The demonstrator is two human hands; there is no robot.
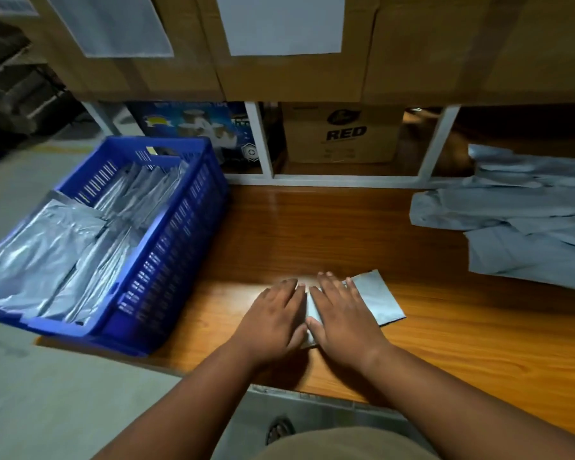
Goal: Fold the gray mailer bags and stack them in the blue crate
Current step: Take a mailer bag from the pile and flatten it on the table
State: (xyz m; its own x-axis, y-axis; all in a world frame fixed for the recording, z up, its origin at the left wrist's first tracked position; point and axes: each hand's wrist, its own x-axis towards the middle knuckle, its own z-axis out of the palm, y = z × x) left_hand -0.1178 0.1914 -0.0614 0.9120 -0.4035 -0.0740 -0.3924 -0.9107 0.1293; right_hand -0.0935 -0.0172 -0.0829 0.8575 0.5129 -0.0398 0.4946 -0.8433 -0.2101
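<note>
A folded gray mailer bag (377,298) lies on the wooden table (312,234) near its front edge. My left hand (274,322) and my right hand (342,318) lie flat on it side by side, fingers straight, pressing it down; only its right part and a strip between the hands show. The blue crate (176,247) stands at the table's left end, holding several folded gray bags (63,247). A loose pile of unfolded gray mailer bags (525,217) lies at the table's right.
Large cardboard boxes (279,61) rise behind the table, above a white shelf frame (263,147) with a box marked RED (342,134). The crate overhangs the table's left edge above a gray floor (63,393). A sandalled foot (279,429) shows below the table's front edge.
</note>
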